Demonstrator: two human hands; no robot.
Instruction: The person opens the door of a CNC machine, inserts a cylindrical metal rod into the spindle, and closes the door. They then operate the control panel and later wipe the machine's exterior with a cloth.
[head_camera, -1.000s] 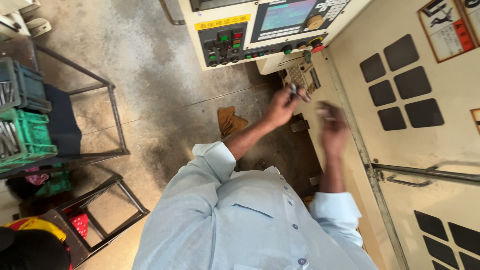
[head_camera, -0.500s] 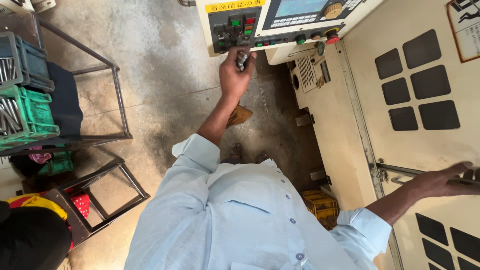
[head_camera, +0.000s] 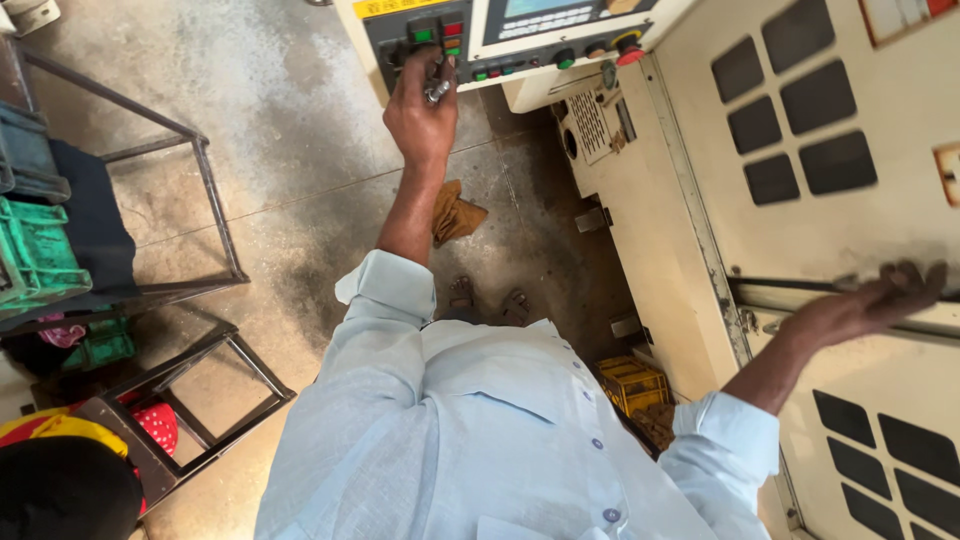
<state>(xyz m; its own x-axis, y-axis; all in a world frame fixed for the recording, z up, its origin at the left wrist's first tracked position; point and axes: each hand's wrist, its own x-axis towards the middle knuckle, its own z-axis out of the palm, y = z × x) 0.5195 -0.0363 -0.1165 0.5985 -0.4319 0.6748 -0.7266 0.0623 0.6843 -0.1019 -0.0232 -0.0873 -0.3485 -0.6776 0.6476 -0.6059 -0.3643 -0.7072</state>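
We look down over a pale blue long-sleeved shirt (head_camera: 450, 440) at both our hands. Our left hand (head_camera: 422, 105) is raised to the dark push-button panel (head_camera: 425, 40) of a cream-coloured machine; its fingers are curled shut around a small shiny metal tool (head_camera: 437, 90), whose bright steel end shows at the thumb side, just below the green and red buttons. The tool is short, silvery and partly hidden in the fist, so we cannot tell its full shape. The knuckles sit against or just in front of the panel; whether a finger presses a button we cannot tell.

Our right hand (head_camera: 870, 300) is stretched out well apart from the left, its fingers spread and laid over the long grey metal handle bar (head_camera: 800, 287) of the cream sliding machine door (head_camera: 830, 150) with dark rectangular windows. The hand is blurred, half open, resting on the bar rather than wrapped tightly round it.

Below the left hand, a crumpled brown rag (head_camera: 455, 212) lies on the stained concrete floor (head_camera: 280, 130). Between our two hands, lower down, a small yellow plastic crate (head_camera: 632, 384) sits by the machine base. Far to the left of the left hand, green plastic crates (head_camera: 35, 255) rest on a dark metal frame rack (head_camera: 205, 190).
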